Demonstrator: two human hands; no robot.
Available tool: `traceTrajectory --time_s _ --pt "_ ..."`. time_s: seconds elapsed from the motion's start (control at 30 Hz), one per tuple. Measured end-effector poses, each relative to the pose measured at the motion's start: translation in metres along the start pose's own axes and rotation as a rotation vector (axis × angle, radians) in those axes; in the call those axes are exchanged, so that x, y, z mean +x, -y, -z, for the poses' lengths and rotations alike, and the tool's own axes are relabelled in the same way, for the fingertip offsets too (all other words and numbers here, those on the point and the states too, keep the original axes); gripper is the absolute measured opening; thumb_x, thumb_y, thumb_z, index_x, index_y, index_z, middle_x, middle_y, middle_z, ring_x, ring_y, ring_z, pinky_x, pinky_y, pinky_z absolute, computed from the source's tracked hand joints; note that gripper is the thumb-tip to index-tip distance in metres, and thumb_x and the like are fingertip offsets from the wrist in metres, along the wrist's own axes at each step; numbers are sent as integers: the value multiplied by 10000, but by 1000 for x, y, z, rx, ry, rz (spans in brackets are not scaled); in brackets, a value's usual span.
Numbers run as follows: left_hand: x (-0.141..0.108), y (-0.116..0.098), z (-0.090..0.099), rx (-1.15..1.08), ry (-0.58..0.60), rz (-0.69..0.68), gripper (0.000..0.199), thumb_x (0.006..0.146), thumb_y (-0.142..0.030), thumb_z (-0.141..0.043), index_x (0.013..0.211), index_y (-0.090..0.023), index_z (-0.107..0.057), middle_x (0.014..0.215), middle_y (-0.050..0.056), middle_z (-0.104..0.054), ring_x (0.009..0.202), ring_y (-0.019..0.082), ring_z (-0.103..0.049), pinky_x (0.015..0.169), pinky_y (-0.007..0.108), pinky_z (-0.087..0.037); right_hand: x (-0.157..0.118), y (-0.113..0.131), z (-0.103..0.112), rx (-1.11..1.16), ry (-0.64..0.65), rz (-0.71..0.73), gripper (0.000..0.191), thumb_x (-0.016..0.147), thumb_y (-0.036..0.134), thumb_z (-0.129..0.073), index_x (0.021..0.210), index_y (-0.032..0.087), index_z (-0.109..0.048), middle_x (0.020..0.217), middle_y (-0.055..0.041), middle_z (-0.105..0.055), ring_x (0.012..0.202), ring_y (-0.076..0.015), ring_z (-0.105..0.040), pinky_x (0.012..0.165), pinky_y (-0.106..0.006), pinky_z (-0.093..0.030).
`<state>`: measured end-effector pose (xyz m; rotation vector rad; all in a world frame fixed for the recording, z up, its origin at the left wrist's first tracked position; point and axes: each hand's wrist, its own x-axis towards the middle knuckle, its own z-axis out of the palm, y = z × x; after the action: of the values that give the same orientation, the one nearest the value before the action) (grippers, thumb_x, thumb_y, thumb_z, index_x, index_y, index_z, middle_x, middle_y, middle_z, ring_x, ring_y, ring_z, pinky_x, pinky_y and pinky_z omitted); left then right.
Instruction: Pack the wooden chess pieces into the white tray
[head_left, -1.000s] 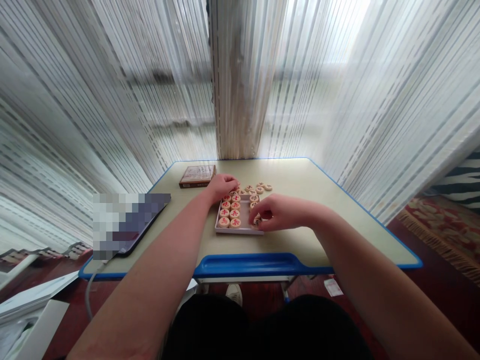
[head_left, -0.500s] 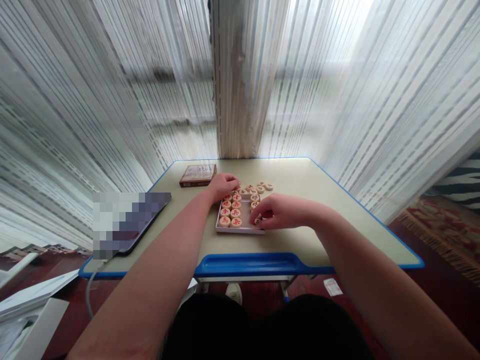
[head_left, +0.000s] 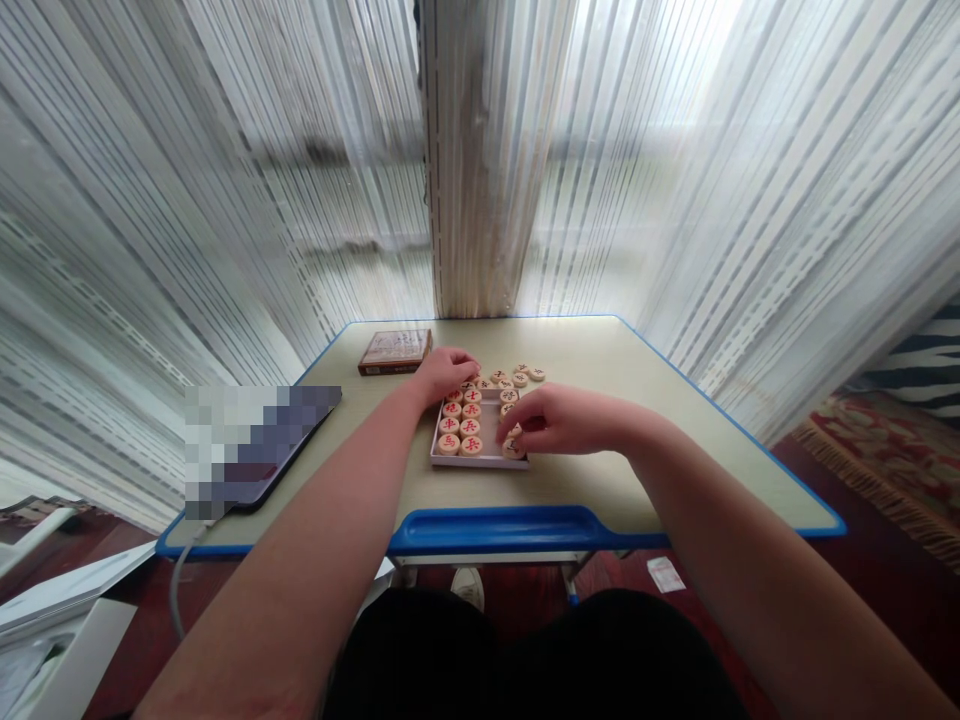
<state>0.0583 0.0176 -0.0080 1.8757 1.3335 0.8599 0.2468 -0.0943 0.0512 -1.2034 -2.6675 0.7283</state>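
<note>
A shallow white box tray [head_left: 480,461] lies on the table, holding round wooden Chinese chess pieces. Red-marked pieces [head_left: 471,427] fill two columns on its left side; black-marked pieces [head_left: 508,396] stand along its right side, partly hidden by my right hand [head_left: 551,420]. That hand hovers over the tray's right edge, fingers bent down and slightly apart, just above a black-marked piece [head_left: 514,448] in the near right corner. At the tray's far left corner, my left hand [head_left: 448,372] has its fingertips pinched together on what looks like a chess piece, mostly hidden.
Several loose chess pieces [head_left: 520,379] lie beyond the tray. A brown box [head_left: 395,350] sits at the back left. A dark flat device [head_left: 289,455], partly blurred out, rests by the table's left edge with a cable. The table's front has a blue trough [head_left: 495,527].
My right hand has let go of the black-marked piece in the near right corner and risen slightly, uncovering it. My left hand stays in place.
</note>
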Motion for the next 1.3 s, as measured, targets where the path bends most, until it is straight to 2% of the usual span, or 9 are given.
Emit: traceTrajectory --time_s 0.1,0.23,0.33,0.43,0.5,0.6,0.7,0.83,1.3 --pt "-1 -2 0 28 2 -2 226 650 -290 -562 754 -137 -691 721 28 -689 713 155 -597 647 242 -451 2 -3 0 -54 -136 -25 288 720 126 -506 896 206 -720 720 -2 -654 595 -101 -499 587 -219 -372" --pt "-3 -3 1 46 -2 -8 231 656 -290 -560 769 -136 -691 727 24 -689 714 153 -596 650 243 -456 7 -12 1 -211 -376 -178 269 750 156 -474 896 205 -694 735 -17 -647 614 -119 -511 583 -234 -364" --pt "-3 -3 1 43 2 -3 231 658 -291 -564 773 -136 -692 738 25 -689 719 151 -596 658 240 -458 10 -20 1 -287 -434 -254 248 758 182 -481 913 206 -673 776 -29 -638 665 -141 -538 616 -252 -392" --pt "-3 -3 1 39 12 5 237 659 -291 -564 784 -133 -690 746 26 -687 706 146 -589 654 241 -456 11 -25 0 -291 -394 -277 228 794 246 -489 937 206 -661 892 -56 -630 763 -172 -577 699 -292 -436" --pt "-3 -3 0 34 20 3 244 659 -289 -561 794 -130 -687 746 25 -683 698 144 -584 654 243 -455 10 -26 -2 -251 -367 -277 309 815 356 -504 1060 212 -626 1047 -86 -598 892 -208 -588 787 -335 -451" --pt "-3 -3 0 23 30 -8 254 658 -296 -563 799 -122 -684 741 27 -675 694 144 -579 656 245 -455 8 -25 -6 -132 -268 -210 818 660 539 -661 1366 239 -375 1362 -125 -396 1213 -288 -434 973 -406 -384" --pt "-3 -3 0 22 34 -11 259 659 -305 -562 793 -119 -684 735 27 -669 685 144 -575 660 249 -459 7 -23 -10 -40 -128 -163 1233 476 554 -772 1465 228 -112 1492 -144 -190 1362 -326 -190 1078 -445 -262" --pt "-3 -4 0 22 32 3 266 655 -314 -563 793 -124 -688 720 26 -664 659 143 -569 654 258 -465 8 -22 -12 -9 -93 -139 1233 505 515 -771 1471 207 -68 1489 -158 -210 1370 -320 -176 1100 -456 -219" --pt "0 -1 -2 29 20 -32 232 649 -280 -565 767 -127 -693 723 34 -684 714 160 -597 662 258 -454 -5 -13 -2 -105 58 -198 1137 466 485 -786 1436 224 -253 1460 -138 -263 1362 -368 -161 1072 -484 -260"
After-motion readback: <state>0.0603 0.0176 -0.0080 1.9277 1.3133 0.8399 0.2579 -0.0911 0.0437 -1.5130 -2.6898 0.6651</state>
